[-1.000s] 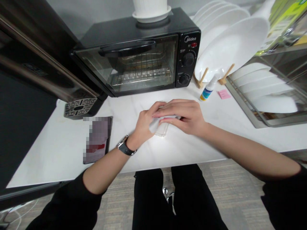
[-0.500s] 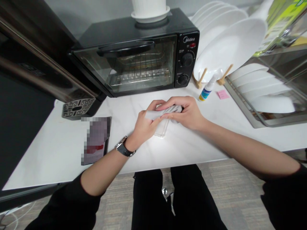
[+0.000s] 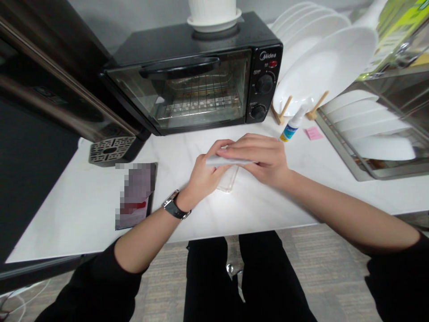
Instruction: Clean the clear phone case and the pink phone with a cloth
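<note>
Both my hands meet over the counter around a light grey cloth point(image 3: 231, 161). My left hand point(image 3: 203, 172) is closed on its left end, thumb underneath. My right hand point(image 3: 268, 156) lies across the top with its fingers together and the thumb below, closed on the cloth's right side. The cloth now shows as a flat, straight-edged band; whether something flat is inside it is hidden by my fingers. Below my hands, a clear phone case point(image 3: 228, 181) rests on the white counter point(image 3: 264, 203), partly covered by them. A small spray bottle point(image 3: 292, 127) stands beyond my right hand.
A black toaster oven point(image 3: 201, 91) stands behind, with a white pot point(image 3: 212, 9) on top. Plates point(image 3: 330, 62) and a dish rack point(image 3: 342, 156) are at right. A pink note point(image 3: 313, 133), a dark-edged flat item point(image 3: 136, 197) and a drip tray point(image 3: 112, 150) also sit there.
My right hand has flattened and its fingers have slid left over the cloth. The cloth was bunched and creased; now it looks flatter. My left hand has barely moved.
</note>
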Demonstrator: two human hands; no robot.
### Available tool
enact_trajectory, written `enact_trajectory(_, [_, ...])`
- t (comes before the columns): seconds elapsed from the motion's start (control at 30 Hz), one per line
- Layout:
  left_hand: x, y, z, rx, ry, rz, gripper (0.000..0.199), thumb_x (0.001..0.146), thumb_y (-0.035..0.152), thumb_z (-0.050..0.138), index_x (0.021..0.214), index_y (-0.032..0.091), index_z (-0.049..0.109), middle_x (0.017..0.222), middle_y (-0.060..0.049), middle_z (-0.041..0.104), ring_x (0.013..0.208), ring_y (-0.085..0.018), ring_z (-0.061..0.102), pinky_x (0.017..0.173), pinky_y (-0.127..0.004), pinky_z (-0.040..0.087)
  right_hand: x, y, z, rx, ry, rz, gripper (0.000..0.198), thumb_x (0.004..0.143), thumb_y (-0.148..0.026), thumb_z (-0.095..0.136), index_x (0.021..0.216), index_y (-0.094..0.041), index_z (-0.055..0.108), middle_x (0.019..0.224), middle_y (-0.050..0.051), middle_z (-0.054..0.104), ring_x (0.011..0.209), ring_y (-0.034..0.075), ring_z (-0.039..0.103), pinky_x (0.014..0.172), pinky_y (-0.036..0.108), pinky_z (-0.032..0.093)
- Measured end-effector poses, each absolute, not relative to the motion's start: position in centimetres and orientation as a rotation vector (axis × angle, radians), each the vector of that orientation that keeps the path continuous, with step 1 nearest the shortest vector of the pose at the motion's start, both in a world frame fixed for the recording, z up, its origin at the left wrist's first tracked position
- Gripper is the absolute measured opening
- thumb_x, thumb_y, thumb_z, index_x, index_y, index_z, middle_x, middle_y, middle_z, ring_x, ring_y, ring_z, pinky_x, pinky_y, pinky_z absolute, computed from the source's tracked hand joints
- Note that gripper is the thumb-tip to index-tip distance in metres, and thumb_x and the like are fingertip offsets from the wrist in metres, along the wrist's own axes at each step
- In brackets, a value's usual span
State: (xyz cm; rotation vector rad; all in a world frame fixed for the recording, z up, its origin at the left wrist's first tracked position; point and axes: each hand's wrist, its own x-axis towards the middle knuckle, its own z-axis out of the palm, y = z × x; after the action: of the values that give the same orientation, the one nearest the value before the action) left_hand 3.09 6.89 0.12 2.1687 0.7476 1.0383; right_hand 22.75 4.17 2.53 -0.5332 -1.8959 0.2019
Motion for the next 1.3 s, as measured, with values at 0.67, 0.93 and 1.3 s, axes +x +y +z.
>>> enact_trajectory(0.67, [2.7, 6.4, 0.7, 2.228, 0.742, 0.972, 0.033, 0.102, 0.04, 0.063, 0.132, 0.028, 0.061, 0.121, -0.004, 0.073, 0.102, -0.019, 0.075, 0.086, -0.031, 0.06, 22.5, 3.8, 3.2, -0.512, -1.816, 0.109, 0.014, 0.096, -0.033, 0.076, 0.101, -0.021, 0.079, 0.085, 0.001, 0.078, 0.078, 0.014, 0.073, 0.069, 0.027, 0.056])
enact_trajectory(0.93, [2.6, 6.8, 0.3, 2.188, 0.75, 1.028, 0.031, 0.103, 0.035, 0.06, 0.133, 0.027, 0.06, 0.123, -0.006, 0.074, 0.106, -0.021, 0.074, 0.093, -0.036, 0.059, 22.4, 3.8, 2.7, -0.522, -1.873, 0.004, 0.029, 0.106, -0.022, 0.059, 0.132, -0.025, 0.072, 0.119, 0.006, 0.08, 0.106, 0.018, 0.076, 0.088, 0.034, 0.063])
enact_trajectory(1.3, [2.8, 6.6, 0.5, 2.269, 0.79, 1.02, 0.025, 0.108, 0.039, 0.052, 0.125, 0.024, 0.064, 0.118, -0.007, 0.076, 0.107, -0.02, 0.074, 0.093, -0.035, 0.059, 22.6, 4.0, 2.2, -0.526, -1.937, -0.194, 0.047, 0.106, -0.017, 0.053, 0.149, -0.034, 0.059, 0.129, 0.001, 0.076, 0.116, 0.021, 0.072, 0.101, 0.039, 0.061])
